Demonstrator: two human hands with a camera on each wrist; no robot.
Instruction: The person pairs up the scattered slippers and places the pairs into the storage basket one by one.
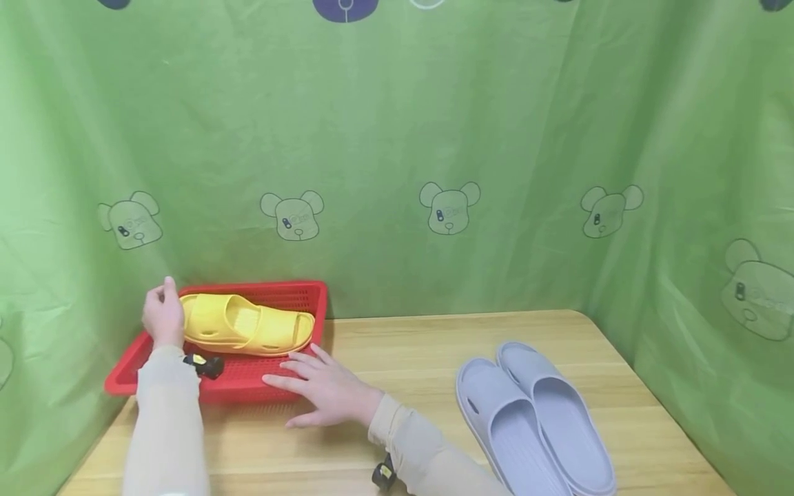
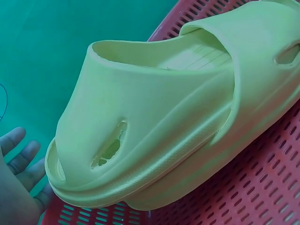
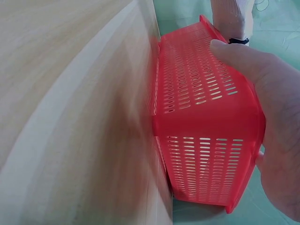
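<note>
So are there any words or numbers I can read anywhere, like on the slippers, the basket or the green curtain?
No words or numbers can be read.
The green curtain has only bear-head drawings, no letters.
The yellow slipper, the red basket and the grey slippers show no label or brand.

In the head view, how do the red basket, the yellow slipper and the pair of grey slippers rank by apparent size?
1. Red basket, largest.
2. Pair of grey slippers, though it lies nearer the camera, so this rank is unsure.
3. Yellow slipper, smallest; it lies inside the basket.
</note>
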